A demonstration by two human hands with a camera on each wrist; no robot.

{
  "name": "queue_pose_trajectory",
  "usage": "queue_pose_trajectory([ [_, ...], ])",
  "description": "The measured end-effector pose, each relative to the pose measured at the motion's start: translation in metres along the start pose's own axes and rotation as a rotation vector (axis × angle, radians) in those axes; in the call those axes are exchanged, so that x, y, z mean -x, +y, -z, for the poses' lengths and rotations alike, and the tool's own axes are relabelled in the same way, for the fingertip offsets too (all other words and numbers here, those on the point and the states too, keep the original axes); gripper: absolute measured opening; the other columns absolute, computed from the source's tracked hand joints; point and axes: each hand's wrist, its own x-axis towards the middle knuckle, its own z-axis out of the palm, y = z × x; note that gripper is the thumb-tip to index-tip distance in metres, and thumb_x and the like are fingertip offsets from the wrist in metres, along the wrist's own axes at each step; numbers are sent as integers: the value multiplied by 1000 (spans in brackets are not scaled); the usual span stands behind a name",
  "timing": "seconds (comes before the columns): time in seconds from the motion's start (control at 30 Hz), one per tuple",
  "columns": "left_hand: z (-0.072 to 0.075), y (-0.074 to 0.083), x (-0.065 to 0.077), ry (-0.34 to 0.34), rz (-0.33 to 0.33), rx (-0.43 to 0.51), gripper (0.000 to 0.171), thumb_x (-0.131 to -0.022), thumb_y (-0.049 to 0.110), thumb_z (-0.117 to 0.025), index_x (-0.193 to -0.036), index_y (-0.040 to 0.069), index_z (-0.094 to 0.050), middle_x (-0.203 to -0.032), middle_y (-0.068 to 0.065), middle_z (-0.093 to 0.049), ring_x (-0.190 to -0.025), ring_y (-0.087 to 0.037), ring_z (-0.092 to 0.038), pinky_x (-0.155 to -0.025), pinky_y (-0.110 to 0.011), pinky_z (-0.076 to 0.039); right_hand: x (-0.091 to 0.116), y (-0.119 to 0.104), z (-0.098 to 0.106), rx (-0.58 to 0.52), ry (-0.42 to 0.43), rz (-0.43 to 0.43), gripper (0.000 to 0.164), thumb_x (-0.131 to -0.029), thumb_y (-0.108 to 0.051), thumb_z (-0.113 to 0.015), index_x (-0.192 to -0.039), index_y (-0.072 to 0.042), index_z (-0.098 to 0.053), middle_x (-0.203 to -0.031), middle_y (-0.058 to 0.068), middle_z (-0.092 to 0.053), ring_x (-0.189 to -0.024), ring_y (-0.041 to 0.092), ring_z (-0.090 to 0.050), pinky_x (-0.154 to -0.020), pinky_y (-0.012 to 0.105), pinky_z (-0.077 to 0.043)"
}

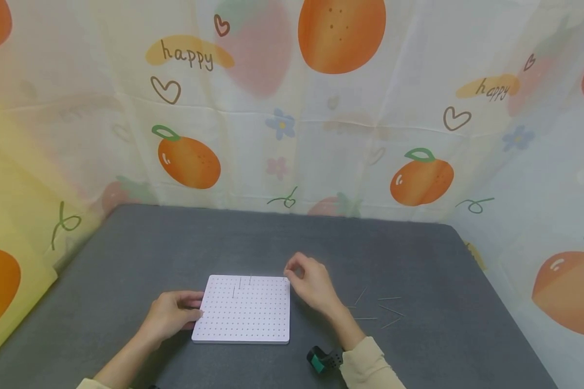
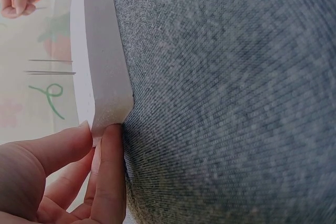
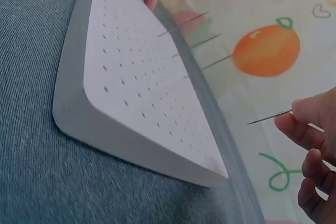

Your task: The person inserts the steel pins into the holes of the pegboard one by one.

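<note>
A white pegboard with rows of small holes lies flat on the dark table. My left hand grips its left edge, with the thumb at the top face and a finger along the side. Several thin metal pins stand upright in holes toward the far side. Above the board's far right corner, my right hand pinches another thin metal pin between thumb and index finger. The pin's free tip points toward the board, apart from its surface in the right wrist view.
Several loose thin pins are scattered on the grey table to the right of my right forearm. A black strapped device with a green part sits by the right wrist. A fruit-print curtain hangs behind the table.
</note>
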Motion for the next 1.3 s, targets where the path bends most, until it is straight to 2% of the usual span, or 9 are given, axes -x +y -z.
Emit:
queue_pose_trajectory([
  [0.3, 1, 1, 2, -4, -2, 4, 43, -73, -2, -69, -116, -6, -59, -95, -12, -65, -75, -17, -62, -62, -32, -57, -2, -8, -14, 9, 42, 17, 4, -82, -18, -66, -84, -15, -64, -77, -7, -64, -60, 7, -42, -53, 18, -34],
  [0.73, 0, 1, 0, 0, 9, -8, 42, -74, -1, -69, -115, -4, -60, -95, -11, -65, -75, -17, -62, -63, -32, -57, -2, -22, -34, 39, 77, -27, 6, -81, -23, -66, -81, -16, -67, -77, -7, -66, -62, 5, -46, -55, 17, -35],
  [1.3, 0, 1, -1, -1, 9, -3, 42, -73, -2, -69, -114, -3, -61, -94, -11, -66, -76, -17, -63, -62, -32, -57, -4, -32, -49, 38, 44, -27, 4, -80, -22, -65, -80, -21, -69, -76, -11, -66, -60, 3, -46, -55, 17, -34],
])
